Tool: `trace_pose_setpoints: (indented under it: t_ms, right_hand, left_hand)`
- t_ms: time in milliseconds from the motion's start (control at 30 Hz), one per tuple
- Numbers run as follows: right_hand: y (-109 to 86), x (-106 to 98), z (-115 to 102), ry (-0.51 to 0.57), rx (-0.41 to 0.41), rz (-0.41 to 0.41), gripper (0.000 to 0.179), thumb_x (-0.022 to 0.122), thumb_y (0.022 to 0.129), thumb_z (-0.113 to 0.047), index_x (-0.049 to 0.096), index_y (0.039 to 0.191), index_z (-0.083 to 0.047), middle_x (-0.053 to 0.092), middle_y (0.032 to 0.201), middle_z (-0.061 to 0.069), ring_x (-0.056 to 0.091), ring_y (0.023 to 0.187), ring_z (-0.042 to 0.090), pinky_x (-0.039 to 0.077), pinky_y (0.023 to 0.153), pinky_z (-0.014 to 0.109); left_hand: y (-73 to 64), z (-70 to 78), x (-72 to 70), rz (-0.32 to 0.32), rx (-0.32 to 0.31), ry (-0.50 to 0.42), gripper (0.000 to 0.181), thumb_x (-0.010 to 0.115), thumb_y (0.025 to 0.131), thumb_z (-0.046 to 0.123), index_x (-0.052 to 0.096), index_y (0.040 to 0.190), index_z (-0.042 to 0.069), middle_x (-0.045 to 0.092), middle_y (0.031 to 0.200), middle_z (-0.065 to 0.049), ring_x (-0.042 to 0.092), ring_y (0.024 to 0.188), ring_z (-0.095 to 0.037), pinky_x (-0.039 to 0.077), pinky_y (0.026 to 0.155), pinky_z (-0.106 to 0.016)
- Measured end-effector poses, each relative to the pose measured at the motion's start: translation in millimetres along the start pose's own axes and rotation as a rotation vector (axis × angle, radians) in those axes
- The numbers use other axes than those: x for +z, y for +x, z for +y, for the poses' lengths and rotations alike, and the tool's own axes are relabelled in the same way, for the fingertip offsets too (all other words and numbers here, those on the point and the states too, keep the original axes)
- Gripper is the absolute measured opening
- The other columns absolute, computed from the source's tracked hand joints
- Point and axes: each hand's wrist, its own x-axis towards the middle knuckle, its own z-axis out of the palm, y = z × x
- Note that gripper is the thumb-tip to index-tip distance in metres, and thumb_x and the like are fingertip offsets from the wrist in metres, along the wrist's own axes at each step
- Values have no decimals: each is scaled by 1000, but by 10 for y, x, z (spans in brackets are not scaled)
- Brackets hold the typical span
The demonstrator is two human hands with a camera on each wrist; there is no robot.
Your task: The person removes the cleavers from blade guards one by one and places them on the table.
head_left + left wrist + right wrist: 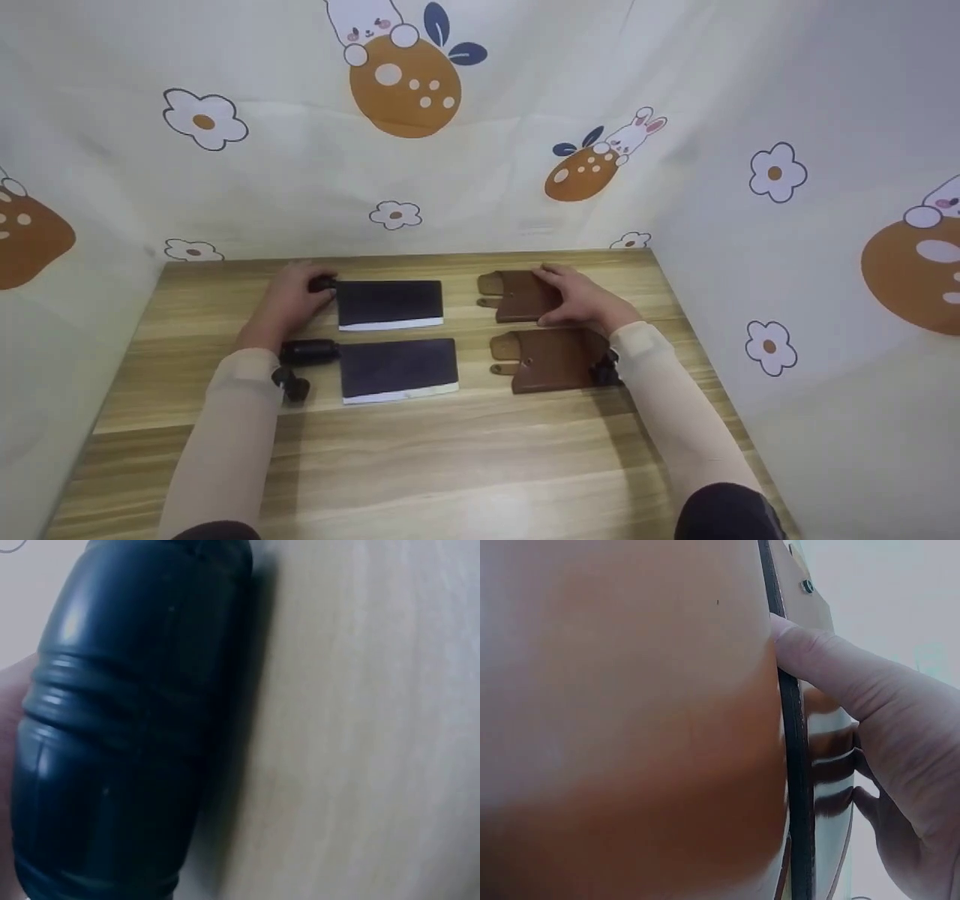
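Two cleavers lie on the wooden tabletop, blades to the right, each with a dark blade and a pale cutting edge. My left hand (289, 300) grips the black handle of the far cleaver (390, 302). The near cleaver (399, 367) lies in front of it; its black ridged handle (112, 735) fills much of the left wrist view. My right hand (581, 298) holds the far brown leather sheath (517, 295) across its width, thumb (817, 656) at the near edge. The near brown leather sheath (555, 356) lies below that hand, partly covered by the wrist camera.
The wooden tabletop (450, 465) stretches toward me in front of the cleavers and sheaths. Pale cloth walls (300, 172) with printed rabbits, oranges and flowers stand at the back and on both sides.
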Motion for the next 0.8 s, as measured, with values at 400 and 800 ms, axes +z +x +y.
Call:
trace_pose_setpoints:
  t_ms: [400,800]
  right_hand:
    - [11,31,31,115,-9,28,112,101,82,-35,38,173,-15,25,181,15,20,166,41,19,133,59]
    - [-60,1,22,1,-30,335,106,89,90,-55,40,170,-6,35,177,18,29,164,41,27,131,60]
  left_hand:
    - [-38,-15,-4,20,-23,2,45,73,106,18,68,149,9,60,152,-24,48,146,-49,33,123,-70]
    - [-172,129,-91,89,-83,128,67,71,107,35,50,162,4,45,165,-31,36,153,-56,26,122,-78]
